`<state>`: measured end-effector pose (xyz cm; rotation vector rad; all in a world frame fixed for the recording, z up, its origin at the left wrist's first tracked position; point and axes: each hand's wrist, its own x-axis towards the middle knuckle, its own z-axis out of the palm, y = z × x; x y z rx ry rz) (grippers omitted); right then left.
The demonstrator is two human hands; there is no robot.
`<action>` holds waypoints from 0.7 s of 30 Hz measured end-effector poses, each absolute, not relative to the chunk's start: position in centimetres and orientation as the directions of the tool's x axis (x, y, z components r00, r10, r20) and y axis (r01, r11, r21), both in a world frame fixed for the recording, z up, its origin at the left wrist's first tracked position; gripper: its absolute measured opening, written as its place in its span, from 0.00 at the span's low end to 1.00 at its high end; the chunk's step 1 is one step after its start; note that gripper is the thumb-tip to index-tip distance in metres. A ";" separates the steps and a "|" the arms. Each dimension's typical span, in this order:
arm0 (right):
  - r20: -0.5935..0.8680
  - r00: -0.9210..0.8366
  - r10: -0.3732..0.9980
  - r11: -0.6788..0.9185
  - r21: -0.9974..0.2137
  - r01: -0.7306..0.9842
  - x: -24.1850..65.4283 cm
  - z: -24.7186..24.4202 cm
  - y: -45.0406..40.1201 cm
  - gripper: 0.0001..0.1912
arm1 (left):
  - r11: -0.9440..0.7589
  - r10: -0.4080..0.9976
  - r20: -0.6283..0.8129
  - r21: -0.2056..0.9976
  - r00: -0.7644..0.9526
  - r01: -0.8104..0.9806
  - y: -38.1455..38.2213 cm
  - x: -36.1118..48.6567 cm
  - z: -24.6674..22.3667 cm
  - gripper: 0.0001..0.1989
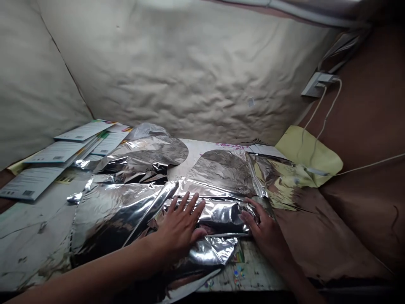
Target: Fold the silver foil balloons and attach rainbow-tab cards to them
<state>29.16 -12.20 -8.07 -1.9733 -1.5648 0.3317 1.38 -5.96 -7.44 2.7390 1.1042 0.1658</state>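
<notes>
My left hand (182, 221) lies palm down with fingers spread on a folded piece of shiny silver foil (218, 215). At the right edge of that same piece is my right hand (265, 230), its thumb and forefinger apart and touching the foil; its other fingers are mostly hidden. More flat silver foil pieces spread around the hands: a large one (114, 211) to the left, a round-ended one (224, 169) behind, and another curved one (152, 152) at the back left. A rounded foil end (218, 251) sticks out toward me below the left hand.
Printed white cards or booklets (53, 152) lie overlapping at the left. A yellow sheet (306, 156) sits at the back right, under white cables running from a wall socket (319, 83). Small shiny round bits (237, 274) dot the stained tabletop near the front edge. A wrinkled pale covering (202, 76) backs the table.
</notes>
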 end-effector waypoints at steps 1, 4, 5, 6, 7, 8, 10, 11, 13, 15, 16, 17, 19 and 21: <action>0.137 0.274 0.952 -0.140 -0.600 0.787 29.3 -7.9 -12.0 0.26 | -0.693 0.706 0.021 0.226 0.708 0.685 -6.1 1.4 -8.1 0.35; 0.076 0.250 0.965 -0.154 -0.606 0.780 29.6 -7.4 -11.4 0.25 | -0.662 0.734 0.032 0.256 0.678 0.705 -6.3 1.2 -9.0 0.36; 0.091 0.248 0.964 -0.152 -0.576 0.803 29.5 -7.2 -11.4 0.25 | -0.649 0.745 0.028 0.262 0.667 0.714 -6.4 1.2 -8.9 0.35; 0.147 0.244 0.959 -0.132 -0.527 0.839 29.3 -7.0 -11.4 0.25 | -0.638 0.753 0.018 0.268 0.658 0.722 -6.4 1.2 -8.8 0.35; 0.246 0.227 0.942 -0.092 -0.463 0.882 29.0 -6.7 -11.5 0.25 | -0.631 0.757 0.009 0.274 0.654 0.726 -6.5 1.2 -8.7 0.36; 0.363 0.179 0.915 -0.029 -0.382 0.924 28.5 -6.4 -11.6 0.25 | -0.629 0.756 0.003 0.279 0.654 0.726 -6.6 1.3 -8.6 0.36; 0.502 -0.014 0.864 0.137 -0.208 0.969 27.2 -6.0 -11.7 0.26 | -0.634 0.752 0.008 0.285 0.659 0.719 -6.7 1.5 -8.5 0.36; 0.484 -0.118 0.867 0.212 -0.145 0.967 26.5 -6.0 -11.6 0.27 | -0.636 0.752 0.018 0.285 0.659 0.717 -6.7 1.6 -8.5 0.36; 0.306 -0.256 0.917 0.297 -0.095 0.950 25.5 -6.5 -11.3 0.30 | -0.635 0.757 0.037 0.278 0.653 0.720 -6.7 1.5 -8.6 0.35; 0.124 -0.279 0.952 0.292 -0.103 0.951 25.0 -7.4 -10.8 0.34 | -0.634 0.761 0.046 0.265 0.648 0.726 -6.6 0.9 -8.7 0.37; 0.071 -0.271 0.960 0.277 -0.112 0.954 24.9 -7.8 -10.6 0.35 | -0.639 0.757 0.044 0.259 0.652 0.724 -6.6 0.5 -8.7 0.39; 0.038 -0.265 0.963 0.268 -0.120 0.956 24.9 -8.2 -10.4 0.36 | -0.646 0.750 0.039 0.257 0.661 0.719 -6.6 0.0 -8.7 0.41; 0.019 -0.254 0.967 0.255 -0.127 0.959 25.1 -8.7 -10.4 0.38 | -0.656 0.737 0.025 0.264 0.675 0.707 -6.6 -1.0 -8.6 0.44; 0.045 -0.223 0.974 0.227 -0.119 0.967 25.3 -8.9 -10.6 0.41 | -0.651 0.736 0.002 0.274 0.677 0.708 -6.6 -1.6 -8.2 0.45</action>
